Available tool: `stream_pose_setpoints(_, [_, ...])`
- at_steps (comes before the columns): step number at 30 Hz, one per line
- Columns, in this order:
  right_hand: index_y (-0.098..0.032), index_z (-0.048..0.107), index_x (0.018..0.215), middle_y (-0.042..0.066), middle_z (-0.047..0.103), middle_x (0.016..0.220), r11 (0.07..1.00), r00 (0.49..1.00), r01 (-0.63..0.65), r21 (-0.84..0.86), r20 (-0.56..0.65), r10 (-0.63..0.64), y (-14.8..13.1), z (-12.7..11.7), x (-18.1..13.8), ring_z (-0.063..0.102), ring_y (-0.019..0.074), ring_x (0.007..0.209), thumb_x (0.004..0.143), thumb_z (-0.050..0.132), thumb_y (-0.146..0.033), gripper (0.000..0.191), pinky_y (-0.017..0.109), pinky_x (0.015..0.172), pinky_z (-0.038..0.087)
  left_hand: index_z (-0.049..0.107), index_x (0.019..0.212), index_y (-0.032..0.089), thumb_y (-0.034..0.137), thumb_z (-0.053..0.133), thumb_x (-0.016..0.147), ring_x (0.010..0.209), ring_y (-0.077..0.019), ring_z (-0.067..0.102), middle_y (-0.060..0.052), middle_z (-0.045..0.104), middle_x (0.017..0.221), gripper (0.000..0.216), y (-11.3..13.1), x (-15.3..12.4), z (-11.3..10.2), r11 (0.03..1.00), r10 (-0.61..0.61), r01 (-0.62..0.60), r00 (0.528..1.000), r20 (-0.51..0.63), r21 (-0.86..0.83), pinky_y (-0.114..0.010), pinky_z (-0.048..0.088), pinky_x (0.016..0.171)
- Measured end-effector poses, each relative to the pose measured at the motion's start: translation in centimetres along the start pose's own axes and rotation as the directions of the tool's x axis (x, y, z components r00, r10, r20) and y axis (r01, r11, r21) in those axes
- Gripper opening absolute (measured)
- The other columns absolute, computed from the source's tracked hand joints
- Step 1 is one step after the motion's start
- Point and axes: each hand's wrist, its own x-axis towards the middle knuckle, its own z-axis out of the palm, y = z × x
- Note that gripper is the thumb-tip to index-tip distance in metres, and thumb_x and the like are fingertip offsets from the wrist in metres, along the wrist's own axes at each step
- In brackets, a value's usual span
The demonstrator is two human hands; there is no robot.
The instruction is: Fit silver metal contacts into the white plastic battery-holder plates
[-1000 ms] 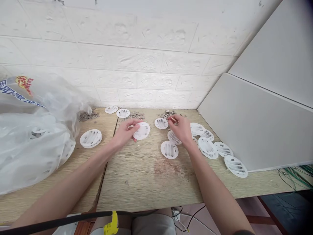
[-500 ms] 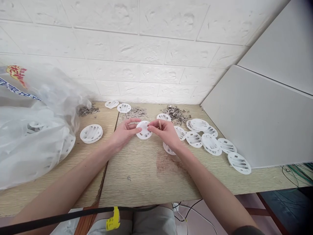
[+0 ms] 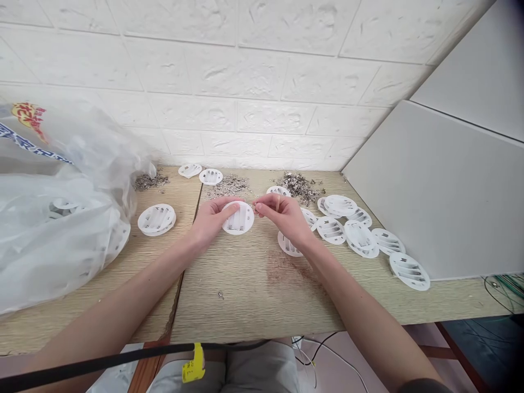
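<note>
My left hand (image 3: 212, 221) grips a round white plastic battery holder (image 3: 239, 219), thumb on top and fingers behind. Its long bays face up, with small metal contacts at their ends. Just off the holder's right edge, my right hand (image 3: 282, 215) is pinched, a tan band round one finger. Whatever sits between those fingertips is too small to make out. Behind the hands lie a pile of small silvery metal pieces (image 3: 229, 186) and a darker pile of metal clips (image 3: 301, 187). Another battery holder (image 3: 290, 244) lies partly under my right wrist.
Several more white holders (image 3: 362, 238) spread along the right side, near a grey panel (image 3: 442, 191). A stack of holders (image 3: 156, 218) is at left, beside a big plastic bag (image 3: 61, 234). A black cable (image 3: 135, 355) crosses near the table's front edge.
The battery holder in my left hand has turned over, from its flatter face to its bays. My right fingertips have moved off it, slightly to the right. The camera view has shifted a little.
</note>
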Motion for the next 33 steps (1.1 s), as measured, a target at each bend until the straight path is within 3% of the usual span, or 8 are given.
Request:
stream_pose_setpoints(7, [-0.017, 0.065, 0.084, 0.003, 0.067, 0.076, 0.999, 0.996, 0.008, -0.043, -0.092, -0.012, -0.1, -0.6, 0.2, 0.059, 0.0136, 0.070, 0.075, 0.072, -0.037, 0.024, 0.029, 0.068, 0.045, 0.075, 0.091, 0.013, 0.023, 0.082, 0.061, 0.087, -0.0202, 0.066, -0.010, 0.074, 0.094, 0.033, 0.4, 0.1, -0.1, 0.973, -0.082, 0.107, 0.989, 0.124, -0.205, -0.032, 0.049, 0.082])
stream_pose_setpoints(10, [-0.018, 0.069, 0.098, 0.002, 0.067, 0.077, 0.994, 0.994, 0.032, -0.101, -0.105, -0.042, -0.1, -0.7, 0.2, 0.059, 0.0140, 0.072, 0.077, 0.069, -0.034, 0.026, 0.029, 0.069, 0.044, 0.074, 0.095, 0.013, 0.025, 0.083, 0.060, 0.082, -0.0192, 0.067, -0.008, 0.074, 0.089, 0.038, 0.3, 0.1, -0.1, 0.988, -0.026, 0.035, 0.998, 0.066, -0.151, -0.032, 0.050, 0.079])
stream_pose_setpoints(14, [-0.018, 0.072, 0.089, 0.003, 0.068, 0.077, 0.997, 0.991, 0.050, -0.061, -0.123, -0.057, -0.2, -0.7, 0.1, 0.059, 0.0145, 0.072, 0.075, 0.072, -0.034, 0.021, 0.030, 0.069, 0.044, 0.070, 0.106, 0.016, 0.029, 0.083, 0.060, 0.072, -0.0171, 0.066, -0.004, 0.074, 0.081, 0.050, 0.2, -0.1, 0.0, 0.996, 0.086, -0.086, 0.996, -0.005, 0.006, -0.032, 0.052, 0.073])
stream_pose_setpoints(19, [-0.020, 0.071, 0.081, 0.002, 0.067, 0.079, 0.993, 0.991, 0.093, 0.075, -0.107, -0.084, -0.6, -0.3, 0.0, 0.056, 0.0122, 0.072, 0.072, 0.076, -0.034, 0.017, 0.027, 0.066, 0.043, 0.066, 0.079, 0.016, 0.029, 0.075, 0.073, 0.089, -0.0199, 0.068, -0.007, 0.075, 0.090, 0.017, -0.2, -0.2, 0.1, 0.935, 0.329, -0.330, 0.944, 0.023, 0.128, -0.036, 0.051, 0.086])
stream_pose_setpoints(23, [-0.021, 0.071, 0.079, 0.000, 0.066, 0.073, 0.979, 0.996, 0.079, 0.188, -0.050, -0.070, -0.8, 0.4, -0.4, 0.055, 0.0112, 0.067, 0.071, 0.078, -0.035, 0.017, 0.027, 0.064, 0.043, 0.065, 0.080, 0.018, 0.020, 0.065, 0.082, 0.092, -0.0180, 0.067, -0.005, 0.074, 0.092, 0.003, -0.7, -0.1, -0.3, 0.708, 0.639, -0.610, 0.768, 0.045, 0.354, -0.036, 0.050, 0.088])
stream_pose_setpoints(26, [-0.021, 0.070, 0.080, 0.000, 0.066, 0.073, 0.967, 0.998, 0.046, 0.251, 0.017, -0.052, -0.7, 1.0, -0.7, 0.056, 0.0112, 0.067, 0.071, 0.079, -0.034, 0.018, 0.027, 0.064, 0.044, 0.069, 0.090, 0.020, 0.011, 0.059, 0.086, 0.092, -0.0162, 0.066, -0.003, 0.074, 0.092, 0.014, -0.8, 0.1, -1.1, 0.402, 0.822, -0.768, 0.543, 0.173, 0.499, -0.034, 0.053, 0.084])
stream_pose_setpoints(29, [-0.021, 0.070, 0.079, -0.001, 0.064, 0.073, 0.962, 0.998, 0.044, 0.270, 0.035, -0.055, -0.7, 1.5, -1.0, 0.054, 0.0101, 0.066, 0.072, 0.078, -0.033, 0.016, 0.026, 0.064, 0.043, 0.069, 0.100, 0.022, 0.007, 0.057, 0.086, 0.094, -0.0163, 0.066, -0.003, 0.075, 0.095, 0.023, -0.6, 0.3, -1.7, 0.130, 0.883, -0.834, 0.344, 0.320, 0.536, -0.035, 0.055, 0.085])
stream_pose_setpoints(33, [-0.021, 0.068, 0.078, -0.001, 0.062, 0.072, 0.966, 0.998, 0.044, 0.256, 0.040, -0.056, -1.0, 1.7, -1.2, 0.051, 0.0095, 0.065, 0.074, 0.076, -0.037, 0.018, 0.025, 0.062, 0.040, 0.068, 0.104, 0.023, 0.007, 0.056, 0.087, 0.103, -0.0183, 0.066, -0.003, 0.075, 0.102, 0.027, -0.4, 0.4, -2.0, -0.028, 0.886, -0.852, 0.221, 0.408, 0.524, -0.037, 0.057, 0.089])
